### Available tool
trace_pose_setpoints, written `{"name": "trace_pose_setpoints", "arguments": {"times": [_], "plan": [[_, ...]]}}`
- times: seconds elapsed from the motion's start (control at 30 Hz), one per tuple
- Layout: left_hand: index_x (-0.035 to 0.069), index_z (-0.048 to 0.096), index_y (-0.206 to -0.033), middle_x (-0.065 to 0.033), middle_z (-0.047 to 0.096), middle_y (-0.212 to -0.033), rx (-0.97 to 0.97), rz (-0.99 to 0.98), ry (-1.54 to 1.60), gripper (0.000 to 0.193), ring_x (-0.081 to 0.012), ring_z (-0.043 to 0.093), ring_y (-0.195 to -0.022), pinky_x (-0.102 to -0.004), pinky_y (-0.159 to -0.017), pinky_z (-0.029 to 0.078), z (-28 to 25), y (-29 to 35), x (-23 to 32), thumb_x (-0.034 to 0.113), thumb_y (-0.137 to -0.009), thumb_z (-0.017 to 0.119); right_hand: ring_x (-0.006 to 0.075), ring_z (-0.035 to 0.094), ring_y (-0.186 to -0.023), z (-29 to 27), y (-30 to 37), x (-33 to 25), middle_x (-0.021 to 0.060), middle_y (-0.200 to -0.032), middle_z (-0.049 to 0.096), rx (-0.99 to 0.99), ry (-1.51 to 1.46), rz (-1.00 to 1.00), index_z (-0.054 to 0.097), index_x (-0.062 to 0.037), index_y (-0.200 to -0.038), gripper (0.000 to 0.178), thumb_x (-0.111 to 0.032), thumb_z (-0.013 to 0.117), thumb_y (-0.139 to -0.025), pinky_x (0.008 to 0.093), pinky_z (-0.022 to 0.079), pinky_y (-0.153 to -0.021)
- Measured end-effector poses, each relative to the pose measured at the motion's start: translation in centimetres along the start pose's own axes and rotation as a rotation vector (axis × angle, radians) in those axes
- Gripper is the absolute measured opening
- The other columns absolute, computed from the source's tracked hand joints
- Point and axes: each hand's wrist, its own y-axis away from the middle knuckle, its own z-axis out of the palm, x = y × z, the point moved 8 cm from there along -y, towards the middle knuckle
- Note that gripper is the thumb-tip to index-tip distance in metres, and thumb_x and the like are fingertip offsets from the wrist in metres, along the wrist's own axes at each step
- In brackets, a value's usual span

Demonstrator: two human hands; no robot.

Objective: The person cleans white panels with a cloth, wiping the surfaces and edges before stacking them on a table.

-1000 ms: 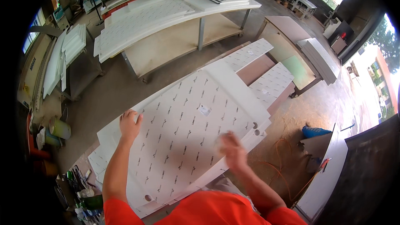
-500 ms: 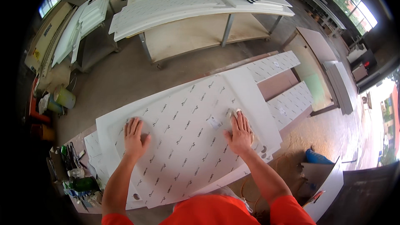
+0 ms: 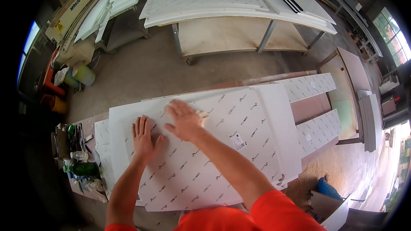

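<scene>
A large white panel (image 3: pixel 214 162) covered with printed protective film lies on other white sheets in front of me. My left hand (image 3: pixel 144 142) rests flat on its left part, fingers spread, holding nothing. Higher up and to the right of it, my right hand (image 3: pixel 184 120) presses down on the film with a pale cloth (image 3: pixel 203 114) under it. Most of the cloth is hidden by the hand, and motion blurs the fingers. A small white label (image 3: pixel 237 141) sits on the film to the right of my right forearm.
Bottles and tools (image 3: pixel 81 158) crowd the left end of the bench. Film-covered strips (image 3: pixel 319 132) extend to the right. Beyond the floor stands a wheeled table (image 3: pixel 214 36) stacked with white panels. Buckets (image 3: pixel 83 73) stand at the left, and a blue bag (image 3: pixel 329 187) lies at the lower right.
My right hand has swept left across the film with the cloth, ending near my left hand. The left hand stays flat on the panel. The view has shifted, uncovering the label.
</scene>
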Motion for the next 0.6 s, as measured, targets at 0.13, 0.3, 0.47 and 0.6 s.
{"name": "trace_pose_setpoints", "arguments": {"times": [0.13,0.3,0.47,0.6], "plan": [[-0.005,0.039,-0.157,-0.0255,0.032,-0.169,-0.042,-0.124,-0.024,0.089,-0.0452,0.022,-0.16,-0.0578,-0.131,0.011,0.6,0.8,-1.3,0.05,-0.094,0.068,0.0324,0.022,-0.162,-3.9,6.7,18.3,0.016,-0.172,0.033,0.329,0.121,0.427,0.043,-0.0069,-0.159,0.078,-0.059,0.056,-0.103,0.0462,0.026,-0.13],[-0.005,0.046,-0.152,-0.0242,0.036,-0.166,0.03,-0.067,0.029,0.084,-0.0441,0.026,-0.157,-0.0571,-0.13,0.014,0.6,-0.4,0.5,0.052,-0.094,0.067,0.0346,0.02,-0.162,-5.4,9.2,20.0,0.0224,-0.171,0.03,0.287,0.212,0.507,0.036,-0.0025,-0.162,0.081,-0.059,0.049,-0.105,0.0447,0.013,-0.134],[0.002,0.059,-0.134,-0.0218,0.051,-0.152,0.387,0.07,0.308,0.049,-0.0442,0.046,-0.142,-0.0553,-0.121,0.034,-1.7,2.6,-1.5,0.023,-0.092,0.073,0.0337,0.016,-0.163,1.7,1.2,0.7,0.0203,-0.174,0.024,0.147,0.188,0.191,0.029,-0.0031,-0.165,0.086,-0.061,0.048,-0.105,0.0447,0.01,-0.134],[0.008,0.067,-0.097,-0.0098,0.069,-0.086,0.468,-0.079,0.55,0.016,-0.032,0.067,-0.077,-0.0419,-0.071,0.053,-5.9,15.7,-3.1,0.008,-0.086,0.079,0.0337,0.017,-0.163,3.4,-2.8,-3.7,0.019,-0.174,0.024,0.17,0.196,0.229,0.03,-0.0038,-0.165,0.086,-0.061,0.049,-0.104,0.0453,0.009,-0.134]]}}
